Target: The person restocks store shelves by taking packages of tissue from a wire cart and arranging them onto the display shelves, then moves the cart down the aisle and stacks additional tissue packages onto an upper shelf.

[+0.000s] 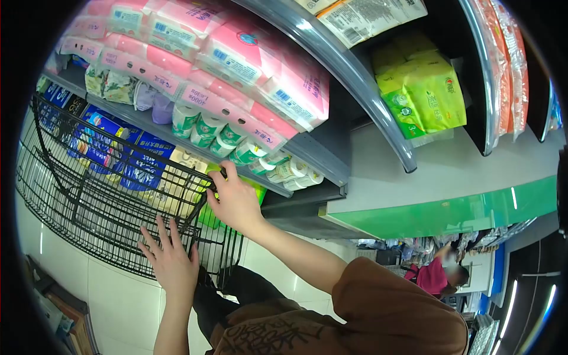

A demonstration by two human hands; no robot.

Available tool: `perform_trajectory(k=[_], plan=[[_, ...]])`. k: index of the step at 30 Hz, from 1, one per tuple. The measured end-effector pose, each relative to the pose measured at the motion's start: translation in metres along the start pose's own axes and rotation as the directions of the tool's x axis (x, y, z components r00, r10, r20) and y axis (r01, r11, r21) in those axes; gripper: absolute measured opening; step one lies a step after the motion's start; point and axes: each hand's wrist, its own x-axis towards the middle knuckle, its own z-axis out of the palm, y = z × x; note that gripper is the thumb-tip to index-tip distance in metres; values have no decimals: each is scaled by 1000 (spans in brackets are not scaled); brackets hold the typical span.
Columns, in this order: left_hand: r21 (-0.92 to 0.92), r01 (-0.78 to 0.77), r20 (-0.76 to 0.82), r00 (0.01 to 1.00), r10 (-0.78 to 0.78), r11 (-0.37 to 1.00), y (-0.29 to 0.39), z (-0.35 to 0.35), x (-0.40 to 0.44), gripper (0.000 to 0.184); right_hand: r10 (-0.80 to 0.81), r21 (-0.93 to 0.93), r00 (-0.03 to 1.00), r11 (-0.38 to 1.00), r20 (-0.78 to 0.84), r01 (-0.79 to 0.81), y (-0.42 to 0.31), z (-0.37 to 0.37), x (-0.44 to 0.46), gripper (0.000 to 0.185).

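Note:
A black wire shopping cart [112, 219] stands in front of me, tilted in the view. My right hand [235, 198] is closed around the top corner of its near end, by the dark bar there. Over the cart's near side lies my left hand [171, 260], its fingers stretched out and spread, with nothing held in it. Whether those fingertips touch the wires I cannot tell. Through the mesh I see shelf goods and pale floor.
Pink tissue packs [231, 53] fill the shelf beside the cart, above green-and-white paper rolls [210, 130] and blue packages [145, 160]. A green tissue pack [423, 94] sits on another shelf. Farther off is a person in a pink top [429, 278]. Boxes [65, 319] stand lower left.

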Motion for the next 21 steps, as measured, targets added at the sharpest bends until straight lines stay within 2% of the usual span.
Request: perform_trajectory(k=[21], plan=[[-57,36,-30,999,-37,998,-2,-5,-5,69,4,-31,1000,1000,-4,-4,-5,1,-7,36]])
